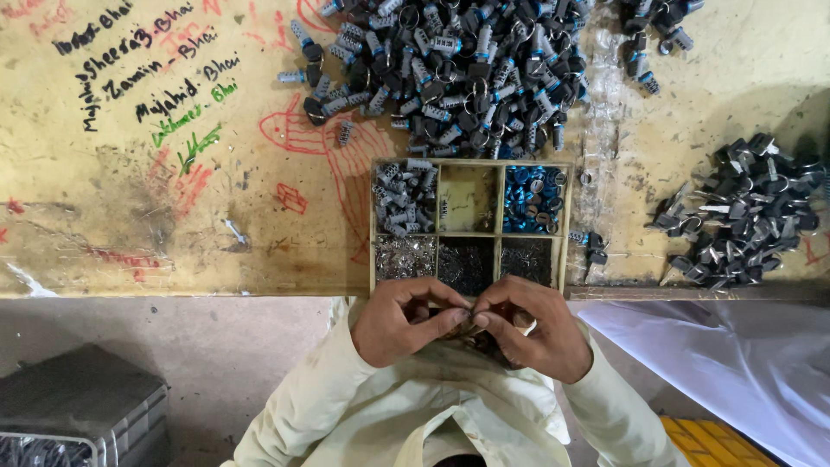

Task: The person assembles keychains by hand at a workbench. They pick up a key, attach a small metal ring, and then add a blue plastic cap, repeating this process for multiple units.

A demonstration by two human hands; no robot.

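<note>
Small dark metal part [468, 326], mostly hidden, pinched between both sets of fingertips, just below the near edge of the table. Exact shape and long axis: cannot tell, fingers cover it. It sits dead centre between the hands, so neither is nearer; left hand [404, 318] comes in from the left, right hand [526, 324] from the right, fingertips meeting at the part. Both hands curled closed in a pinch grip on it, thumbs and forefingers touching or nearly so.

Directly above the hands, touching the table's near edge: wooden six-compartment sorting tray [469, 235]. Top-left cell holds silver-grey lock cylinders, top-middle cell looks nearly bare, top-right holds blue round caps. Bottom row holds fine small parts, silvery on the left, darker in the middle and right; too small to name.

Beyond the tray: big heap of black-and-silver cylinder locks with blue bands and key rings [450, 69]. Well to the right: pile of black-headed keys [743, 216]. All on a worn yellow wooden table [130, 207] with scribbles and red drawings. Person wears a cream shirt [363, 406]. Grey crate [82, 415] on the floor, lower left.
</note>
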